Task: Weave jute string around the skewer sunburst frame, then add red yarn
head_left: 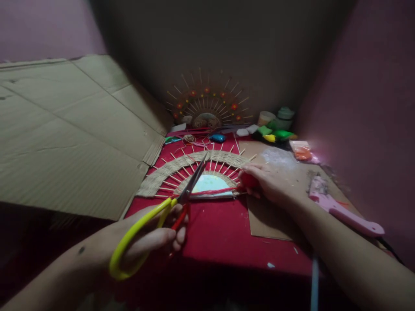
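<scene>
My left hand is closed around a pair of scissors with yellow handles, their blades pointing up and away. Its fingers also grip one end of some red yarn. The strands stretch across to my right hand, whose fingers are closed on the other end, where the yarn looks bunched. Beneath lies a half-round fan frame of thin sticks with a woven straw-coloured band. At its centre is a pale blue half-disc, partly behind the yarn.
A cardboard sheet leans at left; another cardboard piece lies at right under a pink glue gun. A finished-looking flowered fan stands at the back. Packets, a jar and a blue bundle sit on the red cloth's far side.
</scene>
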Motion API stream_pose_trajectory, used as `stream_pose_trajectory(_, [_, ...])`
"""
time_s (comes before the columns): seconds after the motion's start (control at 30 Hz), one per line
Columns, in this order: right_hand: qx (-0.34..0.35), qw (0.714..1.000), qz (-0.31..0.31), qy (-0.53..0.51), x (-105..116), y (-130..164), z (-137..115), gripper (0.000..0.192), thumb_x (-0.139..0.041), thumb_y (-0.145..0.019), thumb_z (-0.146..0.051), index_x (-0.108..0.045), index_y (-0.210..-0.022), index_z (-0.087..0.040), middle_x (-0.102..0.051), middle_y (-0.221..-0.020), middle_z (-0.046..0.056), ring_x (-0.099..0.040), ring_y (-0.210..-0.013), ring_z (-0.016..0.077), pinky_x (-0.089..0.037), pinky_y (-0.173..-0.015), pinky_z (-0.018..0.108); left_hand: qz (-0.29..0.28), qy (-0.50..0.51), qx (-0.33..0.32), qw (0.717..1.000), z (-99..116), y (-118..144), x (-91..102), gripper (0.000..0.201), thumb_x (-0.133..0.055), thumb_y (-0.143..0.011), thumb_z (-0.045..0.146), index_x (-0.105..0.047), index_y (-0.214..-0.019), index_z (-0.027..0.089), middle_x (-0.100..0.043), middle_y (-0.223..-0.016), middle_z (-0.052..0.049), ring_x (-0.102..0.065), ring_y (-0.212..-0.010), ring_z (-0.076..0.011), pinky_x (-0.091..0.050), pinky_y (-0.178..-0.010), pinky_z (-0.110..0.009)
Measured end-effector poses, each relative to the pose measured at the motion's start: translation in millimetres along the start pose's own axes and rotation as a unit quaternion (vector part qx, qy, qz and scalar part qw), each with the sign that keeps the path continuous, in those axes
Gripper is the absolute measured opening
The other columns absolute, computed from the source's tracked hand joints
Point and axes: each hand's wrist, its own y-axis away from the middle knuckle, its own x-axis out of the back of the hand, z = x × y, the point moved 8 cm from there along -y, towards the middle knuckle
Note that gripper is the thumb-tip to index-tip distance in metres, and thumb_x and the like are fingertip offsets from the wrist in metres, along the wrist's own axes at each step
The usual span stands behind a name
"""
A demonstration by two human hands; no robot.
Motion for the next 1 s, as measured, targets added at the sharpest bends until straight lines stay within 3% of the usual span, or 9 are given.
stream_pose_trajectory(0.1, [0.006,1.000,-0.003,-0.005,0.2,-2.4,4.3,0.032,-0.041,-0.085,-0.033,-0.049,-0.056,-0.021,-0.053,-0.044,0.001,-0.040,-0.036,0.0092,-0.028,-0.038,0.025,-0.143,0.113,0.085,0.980,-1.0,-10.8,-32.4,0.022,-0.051,-0.083,0.033,-0.063,-0.092,0.017,-0.066,-0.088,-0.012,-0.062,-0.075,-0.0197,-0.050,-0.066,-0.028])
stream_pose_trajectory(0.23, [0.009,0.999,-0.010,-0.037,-1.3,-4.3,6.4,0.032,-0.042,-0.085,-0.039,-0.052,-0.061,-0.020,-0.054,-0.046,0.001,-0.040,-0.035,0.0088,-0.026,-0.035,0.024,-0.231,0.154,0.127,0.952,1.8,-26.4,-54.1,0.026,-0.045,-0.085,0.029,-0.065,-0.080,0.012,-0.066,-0.073,-0.012,-0.060,-0.057,-0.0160,-0.048,-0.053,-0.026])
stream_pose_trajectory(0.53, [-0.057,0.995,0.032,-0.075,5.1,-5.3,17.7,0.033,-0.051,-0.081,-0.045,-0.052,-0.061,-0.020,-0.053,-0.048,0.000,-0.043,-0.039,0.0093,-0.025,-0.034,0.021,-0.243,0.161,0.084,0.953,17.4,-53.0,-68.9,0.019,-0.051,-0.080,0.029,-0.057,-0.069,0.014,-0.063,-0.062,-0.007,-0.054,-0.046,-0.0115,-0.045,-0.042,-0.020])
stream_pose_trajectory(0.77, [-0.088,0.991,0.013,-0.099,3.1,-10.6,34.2,0.041,-0.057,-0.074,-0.061,-0.059,-0.070,-0.020,-0.061,-0.059,0.004,-0.050,-0.047,0.0116,-0.028,-0.036,0.021,-0.230,0.118,0.074,0.963,26.2,-60.1,-69.5,0.020,-0.050,-0.080,0.026,-0.064,-0.073,0.014,-0.061,-0.056,-0.006,-0.053,-0.043,-0.0124,-0.043,-0.040,-0.021])
stream_pose_trajectory(0.9, [-0.091,0.991,-0.008,-0.096,0.2,-9.3,32.0,0.043,-0.056,-0.075,-0.061,-0.059,-0.066,-0.020,-0.062,-0.058,0.005,-0.048,-0.044,0.0098,-0.028,-0.035,0.020,-0.238,0.079,0.058,0.966,32.7,-62.2,-71.0,0.026,-0.047,-0.081,0.022,-0.067,-0.068,0.012,-0.060,-0.054,-0.007,-0.054,-0.044,-0.0133,-0.043,-0.041,-0.021])
stream_pose_trajectory(1.0, [-0.085,0.983,-0.039,-0.156,-4.7,-9.8,33.4,0.036,-0.054,-0.077,-0.057,-0.058,-0.071,-0.022,-0.061,-0.056,0.003,-0.046,-0.040,0.0100,-0.025,-0.033,0.019,-0.231,0.054,0.050,0.970,32.1,-63.7,-67.8,0.027,-0.046,-0.081,0.021,-0.068,-0.068,0.013,-0.060,-0.053,-0.007,-0.054,-0.044,-0.0130,-0.044,-0.041,-0.021])
